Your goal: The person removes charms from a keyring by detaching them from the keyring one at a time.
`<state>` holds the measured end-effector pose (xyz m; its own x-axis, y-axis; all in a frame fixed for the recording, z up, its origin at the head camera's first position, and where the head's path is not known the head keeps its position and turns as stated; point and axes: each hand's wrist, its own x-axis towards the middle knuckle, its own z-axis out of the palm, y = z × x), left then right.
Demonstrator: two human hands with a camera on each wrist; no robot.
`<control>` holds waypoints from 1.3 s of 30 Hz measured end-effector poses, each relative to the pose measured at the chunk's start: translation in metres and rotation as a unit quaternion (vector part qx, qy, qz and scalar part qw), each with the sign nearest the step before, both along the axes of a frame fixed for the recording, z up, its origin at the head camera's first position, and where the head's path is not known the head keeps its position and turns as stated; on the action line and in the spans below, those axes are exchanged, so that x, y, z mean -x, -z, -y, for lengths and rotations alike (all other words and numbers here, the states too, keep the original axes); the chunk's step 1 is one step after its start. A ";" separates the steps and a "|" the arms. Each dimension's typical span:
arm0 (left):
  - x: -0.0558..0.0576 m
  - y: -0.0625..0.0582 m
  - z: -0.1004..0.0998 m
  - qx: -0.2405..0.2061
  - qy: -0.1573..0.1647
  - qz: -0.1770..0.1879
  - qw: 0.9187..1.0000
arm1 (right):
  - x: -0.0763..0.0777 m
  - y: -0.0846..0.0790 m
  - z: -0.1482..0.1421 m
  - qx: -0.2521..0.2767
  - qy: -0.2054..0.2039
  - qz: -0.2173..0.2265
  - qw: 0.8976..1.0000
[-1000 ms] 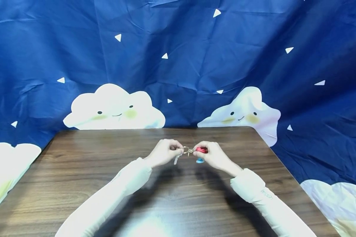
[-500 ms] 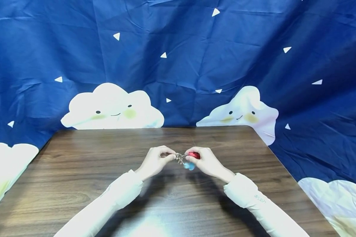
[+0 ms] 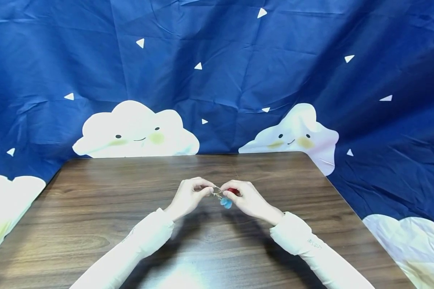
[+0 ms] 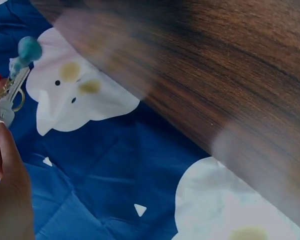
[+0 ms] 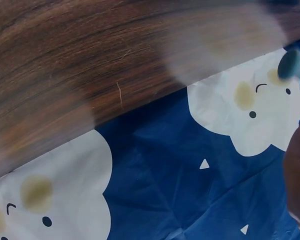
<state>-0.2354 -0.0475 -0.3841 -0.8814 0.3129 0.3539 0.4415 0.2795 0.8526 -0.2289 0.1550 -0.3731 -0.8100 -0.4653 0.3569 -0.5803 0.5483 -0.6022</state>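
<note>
In the head view my left hand (image 3: 188,197) and right hand (image 3: 249,198) hold a keychain between them above the table. Thumb and fingers of the left hand pinch its gold ring (image 3: 216,190). My right hand grips a red charm (image 3: 233,191), partly hidden by its fingers. Below the ring dangles a rounded blue charm (image 3: 226,202), its edges soft with motion in the left wrist view. That view also has a silver key (image 4: 6,112) at my left thumb, beside the gold ring. The right wrist view catches only part of the right hand (image 5: 297,187) at its edge.
A dark wood-grain table (image 3: 217,245) lies under both forearms. Behind it and along its sides hangs a blue cloth (image 3: 217,88) printed with white smiling clouds and small triangles.
Both hands have shifted left and a little nearer the body, and the gap between them has narrowed. The blue charm now hangs between the hands, instead of below the right one.
</note>
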 end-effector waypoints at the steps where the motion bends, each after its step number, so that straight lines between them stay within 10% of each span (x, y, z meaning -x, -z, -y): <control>1: 0.000 0.000 0.000 -0.003 0.000 -0.002 1.000 | 0.000 0.000 0.000 0.002 -0.003 -0.006 1.000; 16: -0.006 -0.004 -0.003 -0.040 0.003 0.004 0.999 | -0.004 -0.012 0.004 -0.031 0.007 -0.141 0.990; 24: -0.009 -0.003 -0.005 -0.011 -0.014 -0.002 1.000 | -0.009 -0.015 0.007 -0.036 0.009 -0.141 0.989; 29: -0.010 -0.004 -0.010 0.030 -0.022 -0.135 0.990 | -0.012 -0.019 0.009 -0.030 0.014 -0.099 0.994; 34: -0.010 -0.005 -0.011 0.086 -0.079 -0.330 0.937 | -0.013 -0.023 0.010 -0.022 0.014 -0.075 0.997; 36: -0.010 -0.006 -0.012 0.077 -0.084 -0.332 0.936 | -0.013 -0.024 0.010 -0.017 0.014 -0.064 0.998; 39: -0.010 -0.008 -0.012 0.042 -0.072 -0.276 0.958 | -0.015 -0.027 0.010 -0.008 0.014 -0.052 0.999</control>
<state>-0.2251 -0.0358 -0.3760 -0.6034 0.2512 0.7569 0.7704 0.4288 0.4718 -0.2142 0.1447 -0.3463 -0.7822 -0.4492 0.4317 -0.6229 0.5751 -0.5303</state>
